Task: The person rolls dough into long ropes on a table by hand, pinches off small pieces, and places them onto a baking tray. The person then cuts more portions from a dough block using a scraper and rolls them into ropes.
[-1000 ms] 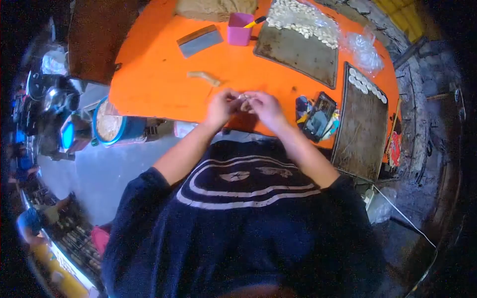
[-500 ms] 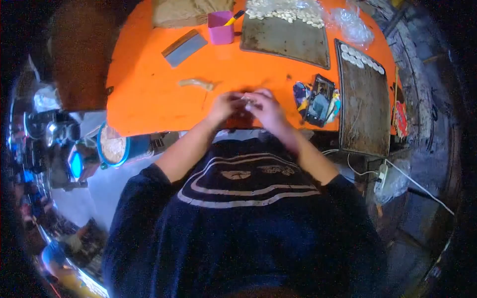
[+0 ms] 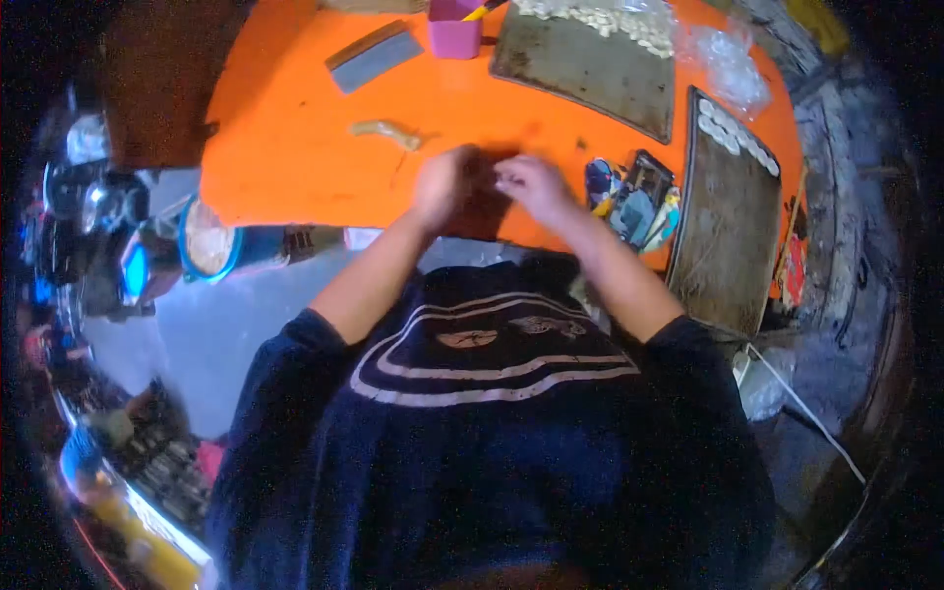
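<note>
My left hand is over the near part of the orange table, its fingers curled and partly in shadow, and what they hold is hidden. Just to its right, my right hand has thumb and fingers pinched together; whatever is in the pinch is too small and blurred to name. A narrow gap separates the two hands. Beyond the left hand lies a pale, dough-like strip on the tabletop. A phone-like dark device, resting among colourful items, is right of my right hand.
Farther back are a scraper, a pink cup and a dark tray with small white pieces. Another tray at the right carries several white discs. Clear plastic lies behind it. A blue-rimmed bucket stands left, below the table.
My hands have moved apart from being together at the fingertips. The whole view has shifted, so the table's things sit higher in the picture.
</note>
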Tool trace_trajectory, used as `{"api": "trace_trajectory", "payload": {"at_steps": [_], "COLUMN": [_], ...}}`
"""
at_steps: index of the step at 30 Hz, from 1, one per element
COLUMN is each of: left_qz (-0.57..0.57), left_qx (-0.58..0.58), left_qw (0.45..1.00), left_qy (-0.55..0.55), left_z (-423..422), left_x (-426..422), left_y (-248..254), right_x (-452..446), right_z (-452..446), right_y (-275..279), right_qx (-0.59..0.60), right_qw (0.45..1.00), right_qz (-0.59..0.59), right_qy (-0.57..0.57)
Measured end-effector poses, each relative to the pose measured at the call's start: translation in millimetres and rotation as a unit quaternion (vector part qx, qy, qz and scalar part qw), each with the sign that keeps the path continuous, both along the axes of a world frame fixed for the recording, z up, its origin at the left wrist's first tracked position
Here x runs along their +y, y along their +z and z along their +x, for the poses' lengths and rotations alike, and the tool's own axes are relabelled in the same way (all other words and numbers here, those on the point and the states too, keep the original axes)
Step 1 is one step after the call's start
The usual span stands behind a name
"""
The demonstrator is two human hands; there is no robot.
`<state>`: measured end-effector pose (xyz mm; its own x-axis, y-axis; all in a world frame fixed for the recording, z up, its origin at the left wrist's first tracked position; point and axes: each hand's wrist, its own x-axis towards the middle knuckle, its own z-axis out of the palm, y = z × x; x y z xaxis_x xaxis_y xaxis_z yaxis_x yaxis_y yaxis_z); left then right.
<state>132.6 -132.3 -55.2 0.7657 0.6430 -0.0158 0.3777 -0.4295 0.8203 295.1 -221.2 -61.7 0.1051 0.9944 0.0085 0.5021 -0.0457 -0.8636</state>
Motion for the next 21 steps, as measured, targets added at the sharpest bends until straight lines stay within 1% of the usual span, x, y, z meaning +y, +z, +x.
{"api": "trace_trajectory", "payload": {"at_steps": [1,2,6,7,8,9,10,11,12,13,14,15,16,17,18,19,20,21], "left_qz": [-0.026,-0.025,0.016,0.013,-0.126,-0.263,-0.394,-0.518,-0.521,-0.418,-0.304,-0.18,-0.049,-0.124,-0.199,-0.201,-0.394,-0.571], "left_qx": [-0.059,-0.055,-0.241,-0.24,-0.242,-0.234,-0.219,-0.196,-0.189,-0.111,-0.036,0.036,0.101,-0.004,-0.108,-0.128,-0.148,-0.152], "left_qw": [0.996,0.996,0.967,0.968,0.958,0.931,0.886,0.825,0.827,0.9,0.952,0.98,0.985,0.986,0.97,0.969,0.907,0.806], "left_qy": [0.057,0.065,0.082,0.074,0.086,0.095,0.103,0.111,0.1,0.045,-0.014,-0.074,-0.133,-0.107,-0.083,-0.07,-0.011,0.05], "left_z": [-1.2,-3.1,-1.8,-2.3,-3.2,-4.5,-4.7,-4.6,-4.2,-4.6,-3.8,-2.3,-1.5,-6.6,-12.0,-13.0,-15.1,-18.5], "left_x": [-4.9,-8.9,-19.9,-18.3,-13.3,-7.3,-0.4,5.2,8.3,9.0,7.8,5.4,1.4,-5.5,-13.5,-20.3,-16.5,-10.4], "left_y": [3.1,2.6,-3.9,-3.9,-3.3,-1.8,0.1,2.4,9.4,17.7,28.3,37.3,42.1,33.0,24.6,34.8,42.0,45.3], "right_x": [6.8,10.5,12.0,8.6,3.5,-3.0,-8.0,-11.6,-13.0,-13.1,-12.9,-13.9,-19.8,-30.2,-43.7,-58.6,-74.8,-90.5], "right_z": [6.2,4.5,5.3,3.0,-1.7,-8.4,-14.5,-19.9,-26.6,-35.5,-42.2,-44.8,-41.4,-34.1,-23.6,-10.1,6.9,25.7], "right_y": [-3.8,-2.4,8.0,11.9,16.4,21.0,25.1,27.2,24.3,16.2,6.5,0.3,-3.2,1.9,11.4,23.9,35.2,42.9], "right_qx": [0.011,0.016,0.016,0.018,-0.004,-0.026,-0.049,-0.073,-0.072,-0.081,-0.092,-0.103,-0.116,-0.121,-0.068,-0.02,0.026,0.073], "right_qw": [1.0,0.999,0.993,0.993,0.997,0.998,0.998,0.995,0.994,0.991,0.988,0.983,0.978,0.974,0.977,0.976,0.973,0.967], "right_qz": [-0.004,-0.004,-0.104,-0.104,-0.078,-0.053,-0.027,-0.003,-0.004,-0.017,-0.031,-0.044,-0.058,-0.059,-0.032,-0.003,0.031,0.066], "right_qy": [0.026,0.033,0.052,0.044,0.018,-0.011,-0.04,-0.07,-0.083,-0.103,-0.123,-0.144,-0.166,-0.183,-0.2,-0.215,-0.228,-0.235]}}
